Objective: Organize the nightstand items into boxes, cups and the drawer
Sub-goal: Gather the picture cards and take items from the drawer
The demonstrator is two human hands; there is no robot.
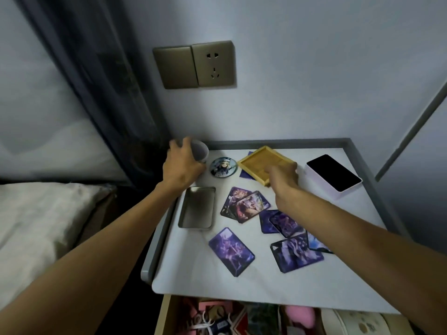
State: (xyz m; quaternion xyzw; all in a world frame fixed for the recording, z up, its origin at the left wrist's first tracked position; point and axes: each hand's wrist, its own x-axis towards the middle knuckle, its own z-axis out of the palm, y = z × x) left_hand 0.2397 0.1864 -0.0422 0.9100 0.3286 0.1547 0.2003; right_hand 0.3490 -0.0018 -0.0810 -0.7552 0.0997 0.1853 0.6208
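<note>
L hand grasps a translucent pale plastic cup, just behind the open rectangular silver metal tin on the white nightstand top. R hand curls its fingers over the near edge of a square bamboo tray, behind-right of the tin, holding it. Round anime pin badge sits btw cup & tray, behind the tin. Purple picture cards lie scattered right of the tin. Wooden drawer stands open in front of the tin, w/ mixed bits inside.

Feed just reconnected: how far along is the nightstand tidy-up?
Done: little; the drawer stands open. In hand: left hand grips the cup, right hand holds the wooden tray. Left: cards and round badge lie loose, metal tin empty.
</note>
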